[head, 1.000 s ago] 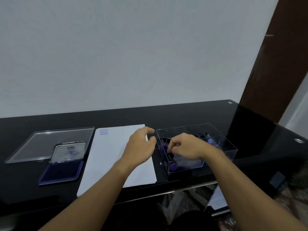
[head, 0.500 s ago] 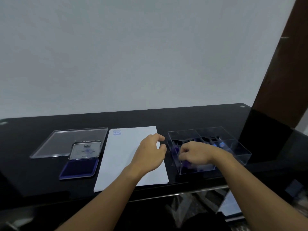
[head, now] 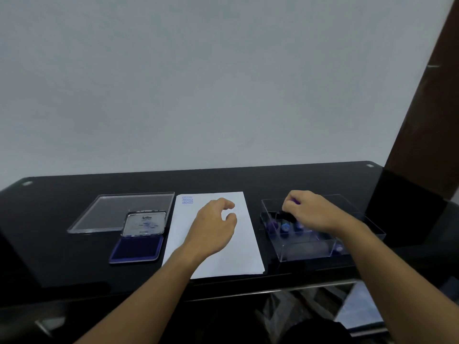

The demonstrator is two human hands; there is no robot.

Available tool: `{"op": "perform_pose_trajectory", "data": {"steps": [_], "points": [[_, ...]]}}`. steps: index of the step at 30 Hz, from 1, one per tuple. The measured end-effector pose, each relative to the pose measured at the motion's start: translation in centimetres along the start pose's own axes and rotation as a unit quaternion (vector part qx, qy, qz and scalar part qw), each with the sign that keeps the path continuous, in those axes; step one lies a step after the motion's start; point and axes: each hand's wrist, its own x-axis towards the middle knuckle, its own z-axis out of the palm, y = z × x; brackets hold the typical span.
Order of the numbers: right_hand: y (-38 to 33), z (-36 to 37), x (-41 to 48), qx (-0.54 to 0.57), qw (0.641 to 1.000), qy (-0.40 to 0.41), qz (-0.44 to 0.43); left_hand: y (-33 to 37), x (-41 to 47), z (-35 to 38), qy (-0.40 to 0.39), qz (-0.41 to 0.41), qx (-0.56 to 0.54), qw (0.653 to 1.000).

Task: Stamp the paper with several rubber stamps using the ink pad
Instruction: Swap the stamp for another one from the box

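A white paper [head: 244,247] lies in the middle of the black table, with blue "AMENDED" prints in its far left corner. To its left sits the open ink pad [head: 137,249], its lid [head: 144,223] propped up. A clear box [head: 308,252] on the right holds several purple-handled stamps [head: 285,228]. My right hand [head: 310,212] is over the box's far left part, its fingers pinching a purple-handled rubber stamp [head: 295,201] with a black base. My left hand [head: 213,225] hovers over the paper, fingers loosely curled, holding nothing.
A clear plastic lid [head: 111,212] lies flat behind the ink pad. The glossy black table [head: 62,256] ends at a front edge near me and meets a white wall behind. A dark brown door frame [head: 427,120] stands at the right.
My right hand has risen out of the box with a stamp pinched in its fingers. My left hand stays over the paper. The head camera has turned left.
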Motion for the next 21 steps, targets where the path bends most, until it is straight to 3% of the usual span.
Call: {"op": "perform_pose_trajectory", "data": {"steps": [4,12,21], "points": [[-1.9,0.7,0.3,0.028,0.999,0.03,-0.011,-1.0,-0.2,-1.5,0.009,-0.008,-0.011,1.0],[-6.5,3.2,1.6,0.195,0.979,0.031,-0.043,-4.5,-0.5,-5.7,0.057,-0.038,-0.012,0.998],[-12.8,9.4,4.3,0.136,0.985,-0.036,-0.102,-11.1,-1.6,-12.7,0.138,-0.088,0.02,0.986]]}}
